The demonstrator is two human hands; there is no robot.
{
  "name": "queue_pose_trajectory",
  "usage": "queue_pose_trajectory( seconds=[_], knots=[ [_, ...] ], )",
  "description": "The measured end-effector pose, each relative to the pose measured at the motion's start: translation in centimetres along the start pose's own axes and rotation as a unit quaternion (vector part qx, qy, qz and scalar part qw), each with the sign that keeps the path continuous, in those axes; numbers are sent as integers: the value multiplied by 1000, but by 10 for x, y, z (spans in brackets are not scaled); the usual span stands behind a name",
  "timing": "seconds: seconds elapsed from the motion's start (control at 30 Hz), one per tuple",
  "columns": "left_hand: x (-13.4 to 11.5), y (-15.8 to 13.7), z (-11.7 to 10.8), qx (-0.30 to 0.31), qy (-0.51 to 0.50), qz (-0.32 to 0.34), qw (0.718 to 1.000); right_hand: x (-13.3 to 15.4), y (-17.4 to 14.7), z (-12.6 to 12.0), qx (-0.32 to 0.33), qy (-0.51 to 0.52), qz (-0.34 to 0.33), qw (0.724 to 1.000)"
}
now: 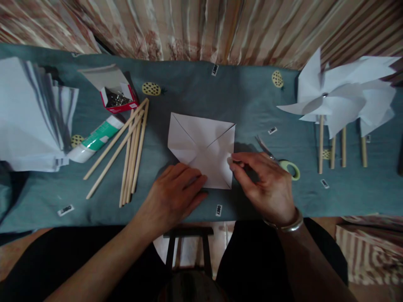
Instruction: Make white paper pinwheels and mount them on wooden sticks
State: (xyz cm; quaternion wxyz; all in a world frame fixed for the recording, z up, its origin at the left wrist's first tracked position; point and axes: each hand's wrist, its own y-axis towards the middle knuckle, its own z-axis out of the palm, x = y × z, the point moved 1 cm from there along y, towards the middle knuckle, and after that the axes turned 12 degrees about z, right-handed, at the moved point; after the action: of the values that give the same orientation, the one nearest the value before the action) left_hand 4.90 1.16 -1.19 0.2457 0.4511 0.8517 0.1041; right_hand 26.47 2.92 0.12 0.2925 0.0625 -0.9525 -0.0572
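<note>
Nearest the person, a dark stool (189, 231) stands between the knees, below the table's edge. A metal bracelet (293, 224) circles the right wrist.

Left hand (174, 191): open, fingers loosely bent, resting on the near left part of a white paper square (204, 136). Right hand (267, 180): thumb and forefinger brought together at the sheet's right edge; from where I stand I cannot tell whether paper is caught between them. The sheet lies mid-table on a blue-green cloth (195, 90), dark slits running inward from its two far corners; its near left corner is hidden by the left hand.

Just beside the right hand, partly covered by it: scissors (291, 168) with a pale green handle, blades pointing away from the person.

To the left: several wooden sticks (128, 161), some crossing; a white and green tube (98, 138); a stack of paper (23, 121) at the far left. Beyond the sticks, an open red and white box (128, 107) contains small metal pieces (117, 100).

Far right: overlapping paper pinwheels (341, 98), their sticks pointing toward the person. Behind the table hangs a striped curtain (189, 29).
</note>
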Motion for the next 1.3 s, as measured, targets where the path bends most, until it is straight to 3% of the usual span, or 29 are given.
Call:
queue_pose_trajectory(
  seconds=[0.1, 0.23, 0.43, 0.67, 0.83, 1.07, 1.3],
  knots=[
    [-3, 1, 3, 6, 13, -7, 1000, 1, 0, 1, 21, 19, -55, 998],
    [-4, 0, 4, -2, 26, -4, 1000, -3, 0, 3, 50, 24, -63, 996],
    [-5, -4, 5, -7, 8, -3, 1000, -10, -2, 3, 100, 93, -19, 990],
    [-3, 0, 3, -27, -10, -29, 999, -1, -2, 10, 142, 225, 78, 961],
    [-2, 0, 4, -51, -13, -47, 997, 6, 3, 20, 108, 243, 90, 960],
    [-5, -4, 4, -44, -32, -55, 997, 21, 9, 28, 42, 109, 25, 993],
    [-2, -5, 7, -59, -35, -51, 996, 28, 8, 37, -5, 54, 30, 998]
  ],
)
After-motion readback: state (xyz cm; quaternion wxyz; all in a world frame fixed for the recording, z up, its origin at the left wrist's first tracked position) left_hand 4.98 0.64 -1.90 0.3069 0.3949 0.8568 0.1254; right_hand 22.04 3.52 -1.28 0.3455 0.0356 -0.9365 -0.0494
